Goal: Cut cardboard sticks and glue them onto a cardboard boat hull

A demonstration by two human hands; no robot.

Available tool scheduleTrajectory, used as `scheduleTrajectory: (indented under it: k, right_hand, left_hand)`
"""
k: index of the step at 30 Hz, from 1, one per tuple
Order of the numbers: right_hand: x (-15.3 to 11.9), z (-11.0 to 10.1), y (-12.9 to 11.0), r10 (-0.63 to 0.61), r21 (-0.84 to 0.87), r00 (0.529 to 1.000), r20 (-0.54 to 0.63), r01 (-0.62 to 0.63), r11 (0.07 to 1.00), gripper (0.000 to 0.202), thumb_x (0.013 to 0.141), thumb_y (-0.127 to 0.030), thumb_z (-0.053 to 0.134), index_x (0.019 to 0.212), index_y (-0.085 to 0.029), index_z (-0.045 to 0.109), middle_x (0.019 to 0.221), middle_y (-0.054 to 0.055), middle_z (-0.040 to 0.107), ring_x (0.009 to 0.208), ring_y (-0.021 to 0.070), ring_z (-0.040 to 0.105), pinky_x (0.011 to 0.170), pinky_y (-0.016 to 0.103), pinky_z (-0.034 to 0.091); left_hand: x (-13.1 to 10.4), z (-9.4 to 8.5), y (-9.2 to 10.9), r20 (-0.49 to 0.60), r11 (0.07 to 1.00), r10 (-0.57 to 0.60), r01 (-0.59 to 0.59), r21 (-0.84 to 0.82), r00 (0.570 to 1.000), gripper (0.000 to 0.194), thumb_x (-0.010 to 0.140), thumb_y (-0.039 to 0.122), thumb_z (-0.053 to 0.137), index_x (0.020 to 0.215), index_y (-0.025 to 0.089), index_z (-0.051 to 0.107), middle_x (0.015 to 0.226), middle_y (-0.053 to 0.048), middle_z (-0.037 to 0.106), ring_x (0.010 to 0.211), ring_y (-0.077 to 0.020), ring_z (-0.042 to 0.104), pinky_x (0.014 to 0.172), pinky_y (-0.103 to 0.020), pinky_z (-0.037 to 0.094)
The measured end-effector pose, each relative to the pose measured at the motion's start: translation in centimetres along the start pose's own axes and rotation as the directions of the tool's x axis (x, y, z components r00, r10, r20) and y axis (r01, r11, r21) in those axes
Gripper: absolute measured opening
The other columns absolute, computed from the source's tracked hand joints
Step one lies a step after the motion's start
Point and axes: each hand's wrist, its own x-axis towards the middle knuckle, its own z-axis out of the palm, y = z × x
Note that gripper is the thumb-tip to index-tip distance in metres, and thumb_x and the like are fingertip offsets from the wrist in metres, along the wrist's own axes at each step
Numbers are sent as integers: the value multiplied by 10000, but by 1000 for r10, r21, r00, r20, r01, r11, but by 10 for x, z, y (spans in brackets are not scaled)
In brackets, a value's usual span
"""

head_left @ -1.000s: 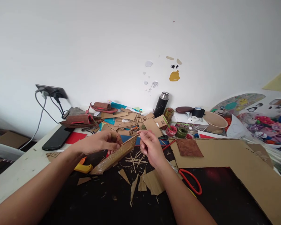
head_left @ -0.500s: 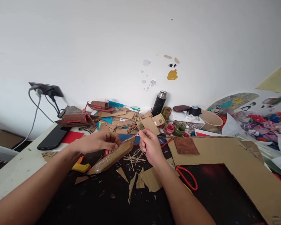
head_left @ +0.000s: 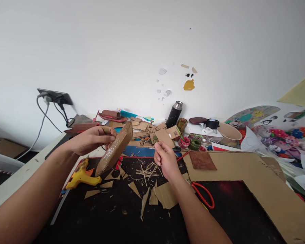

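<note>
My left hand grips the far edge of a brown cardboard boat hull, thumb on the near side. The hull is tilted, its right end raised, with shiny glue on its underside. My right hand is closed in a pinch to the right of the hull, apart from it; anything between its fingertips is too small to make out. Below the hands lie thin paper strips and cardboard scraps on the black mat. A yellow glue gun rests under my left forearm.
Behind the hands are heaped cardboard offcuts, a finished-looking model boat and a black flask. Paint jars stand right of centre. Red-handled scissors lie beside a large cardboard frame and brown square.
My left hand has tilted the hull more upright and moved it left, away from my right hand. The right hand has separated from the hull's end. More of the glue gun shows.
</note>
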Motion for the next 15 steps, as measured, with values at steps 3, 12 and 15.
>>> scheduleTrajectory:
  k: [3, 12, 15]
  right_hand:
    - [-4, 2, 12, 25, -210, 996, 82, -8, 978, 459, 882, -660, 768, 856, -242, 580, 495, -115, 413, 405, 97, 329, 417, 236, 253]
    - [-36, 4, 3, -11, -898, 962, 273, 259, 354, 214, 1037, -379, 620, 886, -233, 663, 654, -20, 626, 628, 181, 577, 647, 292, 321]
    - [-44, -3, -6, 18, -928, 967, 255, 239, 286, 283, 1064, -397, 598, 840, -233, 651, 674, -10, 656, 638, 183, 599, 647, 288, 318]
  left_hand:
    - [-3, -2, 1, 2, 999, 21, -21, -45, 1000, 322, 796, 397, 911, 917, 163, 725, 721, 15, 637, 634, -126, 551, 628, -276, 442]
    - [-5, 9, 9, 38, 998, 43, -41, -42, 998, 293, 781, 384, 908, 898, 176, 737, 739, 8, 666, 619, -132, 578, 602, -283, 454]
    - [-4, 12, 9, 63, 998, 52, -49, -40, 997, 286, 776, 382, 904, 883, 185, 727, 728, 16, 664, 605, -135, 579, 591, -284, 461]
